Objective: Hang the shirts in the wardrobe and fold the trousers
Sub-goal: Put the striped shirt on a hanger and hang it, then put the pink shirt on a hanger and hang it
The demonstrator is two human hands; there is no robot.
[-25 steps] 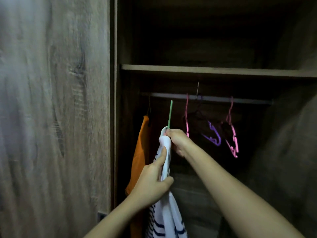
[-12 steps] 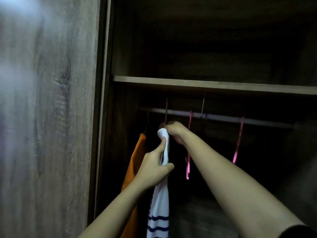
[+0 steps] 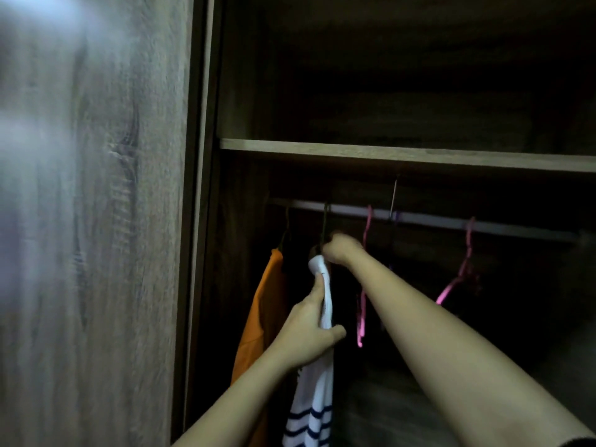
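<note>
One striped shirt (image 3: 314, 398), left grip (image 3: 309, 330) clutching it, right grip (image 3: 338, 253) holding hanger (image 3: 325, 217) above

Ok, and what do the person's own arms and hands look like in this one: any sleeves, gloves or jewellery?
Both forearms are bare. The left hand and right hand wear no gloves, and no watch, ring or bracelet shows in the dim light. The only clothing visible is a dark sleeve edge high on the right arm, at the frame's bottom corner.
</note>
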